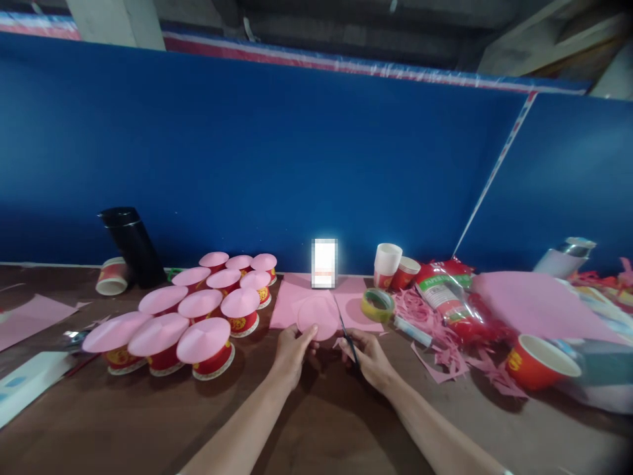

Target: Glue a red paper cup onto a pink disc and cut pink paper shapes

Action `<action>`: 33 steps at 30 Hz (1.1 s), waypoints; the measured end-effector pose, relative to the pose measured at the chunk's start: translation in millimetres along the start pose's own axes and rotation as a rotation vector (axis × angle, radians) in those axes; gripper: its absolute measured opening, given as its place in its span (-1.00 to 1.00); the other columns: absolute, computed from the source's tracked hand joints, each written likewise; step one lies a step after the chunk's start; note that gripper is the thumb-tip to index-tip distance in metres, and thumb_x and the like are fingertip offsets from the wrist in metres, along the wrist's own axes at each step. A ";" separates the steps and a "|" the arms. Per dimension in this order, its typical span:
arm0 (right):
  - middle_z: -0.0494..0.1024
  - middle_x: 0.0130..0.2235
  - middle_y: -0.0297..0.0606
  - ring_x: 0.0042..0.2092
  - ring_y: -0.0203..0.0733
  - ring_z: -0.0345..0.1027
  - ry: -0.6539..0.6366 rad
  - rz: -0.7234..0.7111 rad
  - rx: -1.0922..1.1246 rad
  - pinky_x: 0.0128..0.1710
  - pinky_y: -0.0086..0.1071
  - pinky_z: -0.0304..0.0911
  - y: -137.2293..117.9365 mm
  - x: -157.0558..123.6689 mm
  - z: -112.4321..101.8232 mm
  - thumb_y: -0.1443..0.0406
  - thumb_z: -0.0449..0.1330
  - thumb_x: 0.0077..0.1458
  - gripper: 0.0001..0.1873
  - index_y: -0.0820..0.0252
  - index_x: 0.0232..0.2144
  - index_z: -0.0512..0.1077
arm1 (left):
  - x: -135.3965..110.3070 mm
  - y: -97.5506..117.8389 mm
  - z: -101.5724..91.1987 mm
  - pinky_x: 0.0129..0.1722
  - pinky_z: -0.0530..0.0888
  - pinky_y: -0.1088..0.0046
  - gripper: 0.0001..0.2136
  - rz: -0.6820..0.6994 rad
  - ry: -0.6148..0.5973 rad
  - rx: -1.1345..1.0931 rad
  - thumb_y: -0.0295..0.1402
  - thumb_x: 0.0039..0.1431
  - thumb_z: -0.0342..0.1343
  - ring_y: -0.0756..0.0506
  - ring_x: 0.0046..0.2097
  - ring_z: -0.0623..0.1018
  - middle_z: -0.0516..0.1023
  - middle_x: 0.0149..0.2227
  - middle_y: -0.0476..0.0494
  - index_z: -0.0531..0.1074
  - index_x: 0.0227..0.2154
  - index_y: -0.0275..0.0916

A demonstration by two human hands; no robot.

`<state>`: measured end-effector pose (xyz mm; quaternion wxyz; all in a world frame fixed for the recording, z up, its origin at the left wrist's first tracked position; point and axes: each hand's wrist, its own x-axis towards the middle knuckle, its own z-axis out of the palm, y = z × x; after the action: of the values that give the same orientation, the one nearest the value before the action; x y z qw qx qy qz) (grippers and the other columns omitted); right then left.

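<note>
My left hand (pixel 293 353) pinches the near left edge of a round pink paper disc (pixel 320 315), its thumb on top. My right hand (pixel 372 359) is closed around a pair of dark scissors (pixel 349 340). The blades point away from me, along the disc's right edge; whether they touch the paper I cannot tell. Beneath and behind the disc lie flat pink paper sheets (pixel 291 305). Off to the left stand several upturned red paper cups (pixel 213 365), each topped by a pink paper cone (pixel 204 338).
A blurred bright screen (pixel 324 264) stands behind the sheets. To the right are a tape roll (pixel 378 305), stacked cups (pixel 387 260), pink paper scraps (pixel 448 359), a red plastic bag (pixel 445 290) and an orange cup (pixel 537 366). A black bottle (pixel 131 244) stands at the back left.
</note>
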<state>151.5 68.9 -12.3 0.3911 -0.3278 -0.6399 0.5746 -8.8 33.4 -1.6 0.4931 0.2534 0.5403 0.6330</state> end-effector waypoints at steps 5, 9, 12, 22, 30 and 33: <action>0.33 -0.64 -0.41 -0.61 -0.39 0.15 0.001 0.021 0.003 -0.61 -0.51 0.08 -2.7 -0.6 0.5 0.07 0.20 -0.08 -0.55 0.31 -0.24 0.41 | -2.2 2.7 1.6 -0.66 0.25 0.65 -0.72 -0.016 0.008 -0.014 -0.23 -0.26 0.25 0.09 -0.63 0.37 0.38 -0.68 0.04 0.35 -0.56 -0.32; 0.33 -0.65 -0.42 -0.62 -0.40 0.14 -0.001 0.023 0.006 -0.62 -0.52 0.06 -4.8 -1.1 0.6 0.08 0.20 -0.08 -0.56 0.31 -0.23 0.41 | -2.8 3.2 1.9 -0.66 0.25 0.64 -0.72 -0.028 0.008 -0.018 -0.22 -0.26 0.25 0.10 -0.64 0.36 0.38 -0.70 0.03 0.34 -0.57 -0.32; 0.32 -0.65 -0.42 -0.62 -0.40 0.14 -0.004 0.029 0.004 -0.62 -0.51 0.06 -4.4 -1.1 0.3 0.08 0.21 -0.08 -0.56 0.31 -0.23 0.41 | -2.4 3.3 1.8 -0.66 0.24 0.64 -0.72 -0.031 0.016 -0.011 -0.22 -0.25 0.24 0.10 -0.66 0.34 0.38 -0.70 0.03 0.34 -0.57 -0.32; 0.32 -0.65 -0.42 -0.62 -0.40 0.14 -0.007 0.013 0.005 -0.62 -0.52 0.07 -2.0 -0.7 -0.1 0.10 0.20 -0.06 -0.57 0.32 -0.22 0.40 | -0.3 0.0 -0.5 -0.65 0.25 0.65 -0.74 -0.003 -0.001 -0.019 -0.23 -0.20 0.22 0.10 -0.62 0.36 0.38 -0.68 0.03 0.34 -0.54 -0.32; 0.31 -0.65 -0.43 -0.63 -0.41 0.13 -0.009 0.011 -0.001 -0.63 -0.51 0.07 -1.4 -0.2 0.9 0.08 0.19 -0.06 -0.57 0.32 -0.23 0.40 | 1.4 -1.4 -0.9 -0.65 0.24 0.64 -0.72 -0.010 0.003 -0.015 -0.21 -0.21 0.22 0.10 -0.63 0.35 0.38 -0.68 0.02 0.33 -0.54 -0.32; 0.31 -0.65 -0.43 -0.64 -0.41 0.12 -0.003 0.014 -0.008 -0.64 -0.51 0.06 -2.6 -0.5 1.2 0.08 0.19 -0.06 -0.56 0.32 -0.23 0.40 | 1.1 -1.6 -1.4 -0.66 0.22 0.64 -0.71 -0.031 0.010 -0.015 -0.21 -0.22 0.23 0.11 -0.65 0.33 0.38 -0.69 0.03 0.32 -0.55 -0.31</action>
<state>150.8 67.5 -9.8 0.3848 -0.3330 -0.6403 0.5754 -9.8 33.7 -3.8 0.5021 0.2382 0.5419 0.6305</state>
